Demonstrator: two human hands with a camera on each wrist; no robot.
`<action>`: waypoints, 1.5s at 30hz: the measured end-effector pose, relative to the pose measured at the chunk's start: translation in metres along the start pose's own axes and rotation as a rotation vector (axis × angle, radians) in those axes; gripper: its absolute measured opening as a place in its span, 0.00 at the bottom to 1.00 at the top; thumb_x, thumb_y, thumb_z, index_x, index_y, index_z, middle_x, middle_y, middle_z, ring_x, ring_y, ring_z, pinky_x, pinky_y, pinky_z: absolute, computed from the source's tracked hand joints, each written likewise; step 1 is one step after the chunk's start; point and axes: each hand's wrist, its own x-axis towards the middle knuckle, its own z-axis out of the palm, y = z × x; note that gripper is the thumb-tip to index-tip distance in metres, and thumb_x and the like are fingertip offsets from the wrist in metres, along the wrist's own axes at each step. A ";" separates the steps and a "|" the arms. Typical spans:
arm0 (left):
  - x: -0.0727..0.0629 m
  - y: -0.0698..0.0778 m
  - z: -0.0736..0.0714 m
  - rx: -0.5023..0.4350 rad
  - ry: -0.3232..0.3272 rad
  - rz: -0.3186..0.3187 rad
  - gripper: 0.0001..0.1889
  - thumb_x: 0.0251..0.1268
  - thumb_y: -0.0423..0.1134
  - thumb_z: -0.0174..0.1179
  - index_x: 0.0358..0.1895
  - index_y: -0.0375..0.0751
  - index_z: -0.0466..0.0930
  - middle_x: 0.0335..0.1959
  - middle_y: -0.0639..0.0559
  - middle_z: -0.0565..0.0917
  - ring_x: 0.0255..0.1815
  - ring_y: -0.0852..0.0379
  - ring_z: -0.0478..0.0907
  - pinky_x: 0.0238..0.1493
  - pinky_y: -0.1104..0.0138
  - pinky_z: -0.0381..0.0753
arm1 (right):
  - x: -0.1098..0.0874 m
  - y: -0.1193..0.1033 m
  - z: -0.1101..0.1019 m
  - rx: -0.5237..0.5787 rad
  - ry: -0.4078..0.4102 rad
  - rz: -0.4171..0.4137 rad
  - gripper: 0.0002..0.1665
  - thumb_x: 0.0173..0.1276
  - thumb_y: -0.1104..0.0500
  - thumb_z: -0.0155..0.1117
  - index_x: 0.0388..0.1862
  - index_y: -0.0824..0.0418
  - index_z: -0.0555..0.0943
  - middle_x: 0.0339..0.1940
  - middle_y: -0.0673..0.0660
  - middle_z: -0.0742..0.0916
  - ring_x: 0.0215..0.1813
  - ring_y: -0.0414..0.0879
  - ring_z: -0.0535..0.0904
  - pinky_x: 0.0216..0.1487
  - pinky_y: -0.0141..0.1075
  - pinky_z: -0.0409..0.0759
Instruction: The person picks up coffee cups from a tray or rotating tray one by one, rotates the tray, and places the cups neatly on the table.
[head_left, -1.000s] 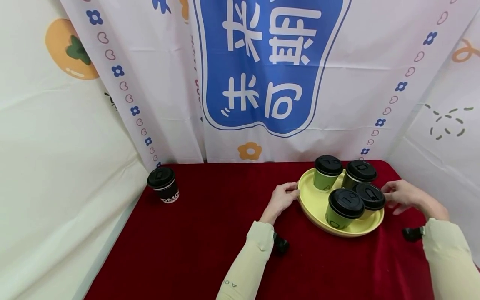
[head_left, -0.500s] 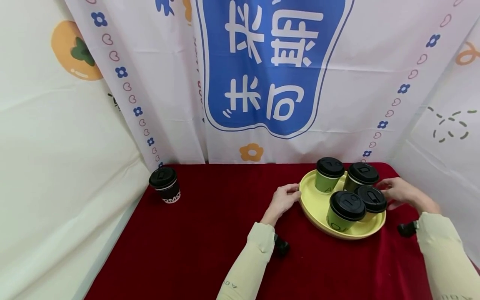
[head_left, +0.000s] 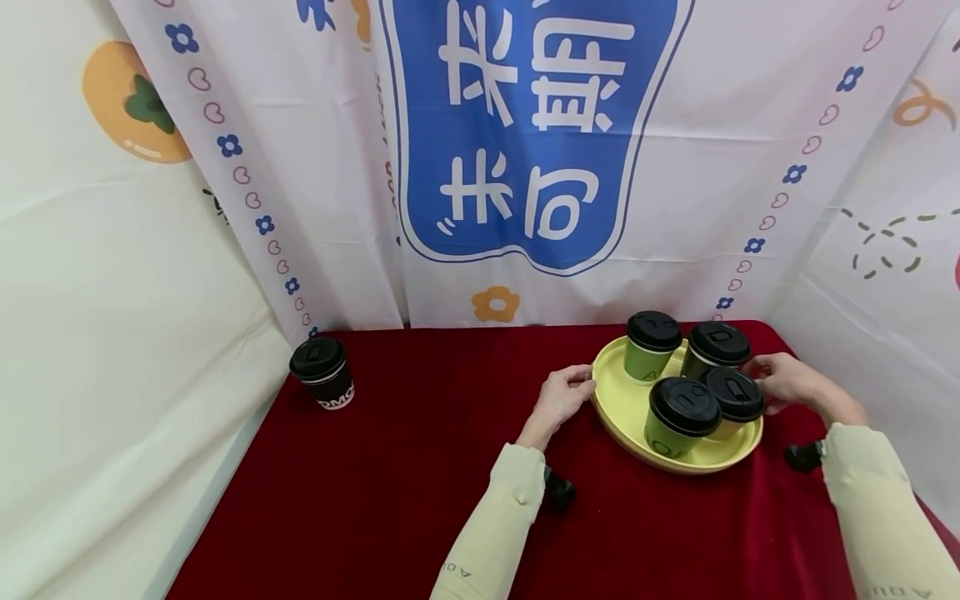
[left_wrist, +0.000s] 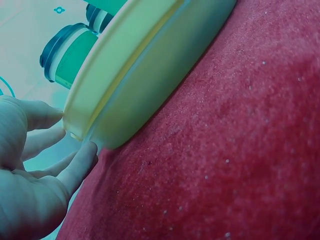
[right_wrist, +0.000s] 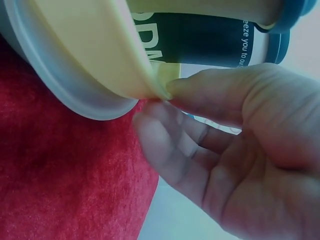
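A round yellow tray (head_left: 617,400) carries several paper cups with black lids. Two are light green: one front cup (head_left: 670,433) and one rear cup (head_left: 647,360). A dark green cup (head_left: 693,364) stands at the back right, and a mostly hidden cup (head_left: 733,393) sits in front of it. My left hand (head_left: 558,402) pinches the tray's left edge; the left wrist view has fingertips on the rim (left_wrist: 75,112) and beneath it. My right hand (head_left: 795,385) grips the right edge, thumb over the rim (right_wrist: 162,90) and curled fingers below, near the dark cup (right_wrist: 200,42).
A black lidded cup (head_left: 324,373) stands alone at the far left of the red cloth-covered table (head_left: 442,433). Printed fabric (head_left: 337,208) hangs behind the table, with white sheets on both sides. Small black wrist cameras (head_left: 804,456) sit below the cuffs.
My right hand has moved in leftward, from loosely beside the tray to gripping its right edge. The left hand keeps its place at the left edge. The head view has shifted slightly.
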 end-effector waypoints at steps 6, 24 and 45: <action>0.001 0.000 0.000 0.003 -0.005 -0.001 0.19 0.68 0.43 0.61 0.61 0.48 0.80 0.53 0.55 0.84 0.51 0.59 0.83 0.49 0.64 0.83 | -0.010 -0.002 0.004 0.028 -0.017 0.003 0.22 0.71 0.64 0.56 0.56 0.79 0.68 0.30 0.57 0.79 0.32 0.47 0.81 0.32 0.42 0.86; 0.002 -0.004 -0.001 0.013 -0.002 0.003 0.19 0.68 0.43 0.60 0.60 0.48 0.81 0.50 0.56 0.85 0.48 0.62 0.84 0.46 0.66 0.83 | -0.024 -0.004 -0.006 0.045 -0.044 0.003 0.23 0.72 0.62 0.56 0.56 0.80 0.69 0.37 0.60 0.82 0.35 0.48 0.81 0.34 0.43 0.86; -0.003 0.001 0.001 -0.012 0.005 0.007 0.19 0.68 0.42 0.61 0.60 0.45 0.81 0.51 0.53 0.85 0.48 0.59 0.84 0.47 0.65 0.84 | 0.007 0.011 -0.008 0.175 -0.033 0.019 0.26 0.73 0.64 0.55 0.62 0.82 0.64 0.37 0.54 0.86 0.38 0.46 0.85 0.38 0.44 0.87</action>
